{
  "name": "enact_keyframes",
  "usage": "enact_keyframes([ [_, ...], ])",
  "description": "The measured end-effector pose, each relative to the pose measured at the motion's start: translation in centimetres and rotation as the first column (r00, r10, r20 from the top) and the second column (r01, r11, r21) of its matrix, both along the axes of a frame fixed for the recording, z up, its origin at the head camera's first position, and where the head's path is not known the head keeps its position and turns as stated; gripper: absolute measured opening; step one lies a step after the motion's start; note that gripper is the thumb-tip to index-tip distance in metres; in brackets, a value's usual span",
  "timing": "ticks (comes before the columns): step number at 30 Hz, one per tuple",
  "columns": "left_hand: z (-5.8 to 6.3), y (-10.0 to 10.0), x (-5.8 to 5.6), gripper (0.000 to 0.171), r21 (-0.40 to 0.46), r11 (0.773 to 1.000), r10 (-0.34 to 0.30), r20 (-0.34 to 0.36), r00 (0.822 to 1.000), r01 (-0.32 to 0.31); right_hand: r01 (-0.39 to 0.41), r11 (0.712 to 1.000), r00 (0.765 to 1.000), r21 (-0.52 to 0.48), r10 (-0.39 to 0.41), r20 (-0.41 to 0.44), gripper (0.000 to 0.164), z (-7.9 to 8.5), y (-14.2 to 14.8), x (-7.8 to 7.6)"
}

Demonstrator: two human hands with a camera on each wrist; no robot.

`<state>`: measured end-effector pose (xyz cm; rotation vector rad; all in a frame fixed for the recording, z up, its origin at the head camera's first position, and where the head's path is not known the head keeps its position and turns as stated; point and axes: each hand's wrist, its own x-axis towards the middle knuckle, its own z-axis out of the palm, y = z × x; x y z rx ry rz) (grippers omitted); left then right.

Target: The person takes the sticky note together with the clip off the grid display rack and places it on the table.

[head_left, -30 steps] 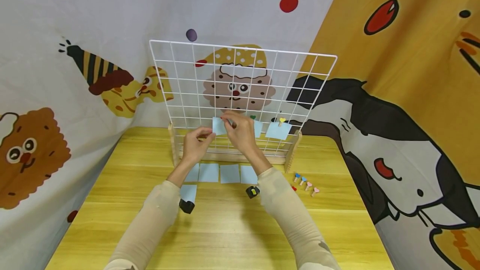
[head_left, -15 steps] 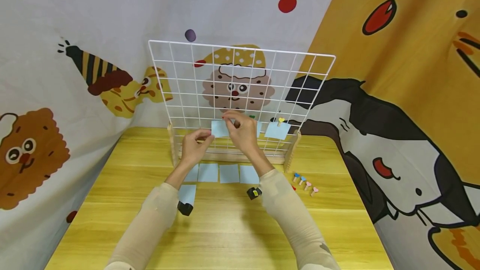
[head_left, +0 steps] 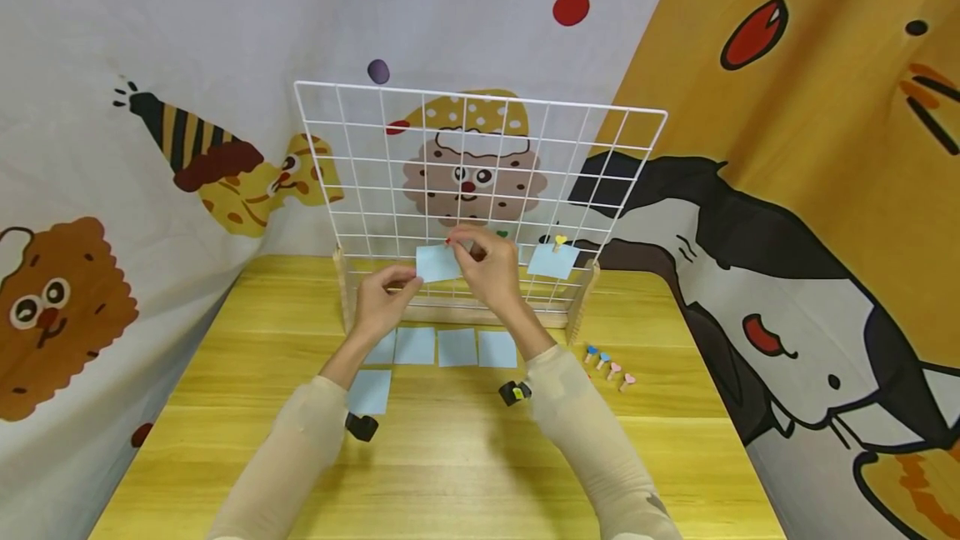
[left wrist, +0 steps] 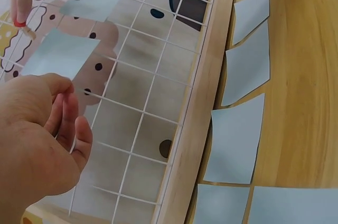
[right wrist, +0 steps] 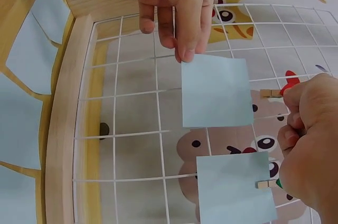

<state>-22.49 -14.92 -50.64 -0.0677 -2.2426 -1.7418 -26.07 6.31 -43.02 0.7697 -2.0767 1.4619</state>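
My left hand (head_left: 382,300) pinches the lower left corner of a light blue paper note (right wrist: 216,92) in front of the white wire grid (head_left: 480,96). The right hand (head_left: 491,269) pinches a small wooden clothespin (right wrist: 272,93) with a red heart, its tip just above the note's upper edge. In the right wrist view, a second note (right wrist: 235,192) hangs beside it from a clothespin (right wrist: 265,184) with a green heart; my right hand mostly hides that note in the head view. Farther right, another note (head_left: 552,262) hangs under a yellow-heart clothespin (head_left: 560,243).
Several blue notes (head_left: 457,347) lie on the wooden table (head_left: 450,473) before the grid's wooden base (head_left: 487,315). Loose heart clothespins (head_left: 614,370), blue and pink, lie at the right. Black wrist devices (head_left: 514,392) show under both forearms. A patterned curtain (head_left: 240,7) hangs behind.
The left hand and the pinched note have moved slightly down and left. My right hand, with the red-heart clothespin, has shifted slightly down and right, covering more of the second note in the head view.
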Motion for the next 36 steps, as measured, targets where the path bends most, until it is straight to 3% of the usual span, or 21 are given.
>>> enact_keyframes([
  [12, 0.1, -0.9, 1.6, 0.019, -0.010, 1.000, -0.010, 0.025, 1.000, 0.010, -0.007, 0.999, 1.000, -0.042, 0.008, 0.029, 0.010, -0.4, 0.9, 1.2],
  [28, -0.4, -2.3, 4.0, 0.019, -0.011, 0.999, -0.029, 0.038, 0.999, 0.030, -0.008, 1.000, 0.997, -0.011, 0.009, 0.082, 0.009, -1.7, 2.5, 2.7],
  [36, -0.8, -3.0, 5.7, 0.022, -0.039, 0.998, -0.042, 0.090, 0.995, 0.045, 0.001, 1.000, 0.995, -0.014, 0.000, 0.098, 0.008, -2.4, 3.2, 3.5],
])
